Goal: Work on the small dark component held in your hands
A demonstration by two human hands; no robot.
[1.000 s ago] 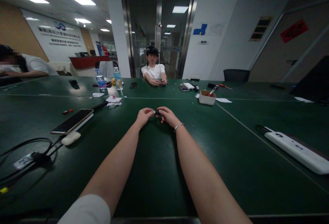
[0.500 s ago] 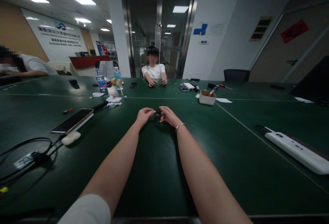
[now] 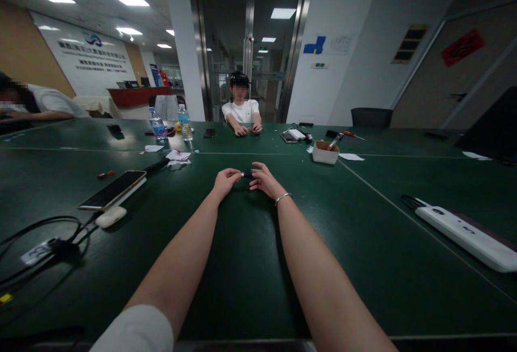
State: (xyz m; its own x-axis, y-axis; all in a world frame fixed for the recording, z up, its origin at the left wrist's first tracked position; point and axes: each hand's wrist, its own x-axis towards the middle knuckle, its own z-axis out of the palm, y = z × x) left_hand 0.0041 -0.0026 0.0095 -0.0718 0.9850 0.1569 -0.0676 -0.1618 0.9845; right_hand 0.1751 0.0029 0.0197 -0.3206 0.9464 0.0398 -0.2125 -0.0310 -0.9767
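A small black piece with a silver end (image 3: 246,175) spans the gap between my two hands above the green table (image 3: 246,266); its exact kind is too small to make out. Fingertips of my left hand (image 3: 225,182) pinch it at the silver end. Beside its black end is my right hand (image 3: 265,180), its fingers spread apart. Whether a right fingertip still touches the piece is hard to see. A silver bracelet (image 3: 283,198) circles my right wrist.
At left lie a phone (image 3: 113,190) on a white block, a white case (image 3: 111,217) and black cables (image 3: 60,247). A small box (image 3: 325,154) and a white power bank-like bar (image 3: 464,231) are at right. Across the table sits a person (image 3: 241,112) near two bottles (image 3: 184,123).
The fingers of my right hand have spread and loosened from the black end. My left hand keeps its pinch in nearly the same place.
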